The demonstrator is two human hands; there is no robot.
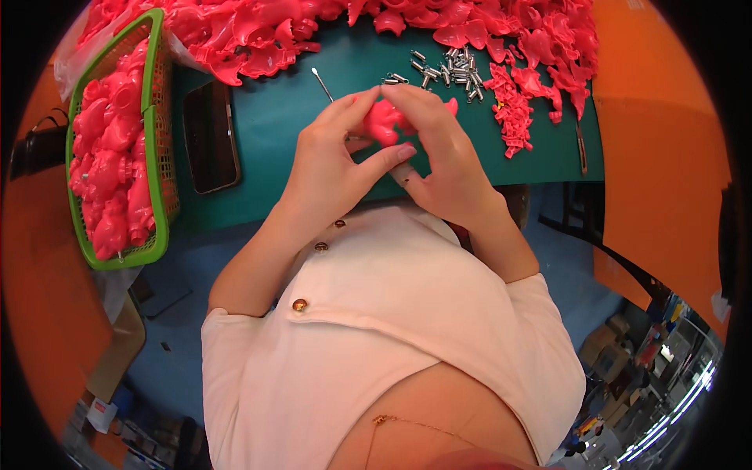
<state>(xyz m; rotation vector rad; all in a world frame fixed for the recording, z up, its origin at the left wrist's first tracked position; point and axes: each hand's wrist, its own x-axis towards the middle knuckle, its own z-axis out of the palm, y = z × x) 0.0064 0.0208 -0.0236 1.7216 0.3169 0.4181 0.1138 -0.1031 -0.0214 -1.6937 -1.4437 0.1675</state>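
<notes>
Between my two hands, above the near part of the green table mat (266,117), is a glossy pink plastic part (382,125). My left hand (329,157) curves around its left side, with fingertips at the top and the thumb reaching right. My right hand (448,153) closes over its right side, index finger at the top and thumb below, near the left thumb. The fingers hide much of the part, so its full shape cannot be made out. Just beyond the left fingers lies a thin metal rod (319,81) with a pale rounded tip.
A green basket (160,211) full of pink parts stands at left, beside a dark phone (211,137). Pink shells (258,39) are heaped along the far edge. Metal springs (462,69) and small pink and yellow pieces (513,117) lie right of centre, a slim tool (581,149) farther right.
</notes>
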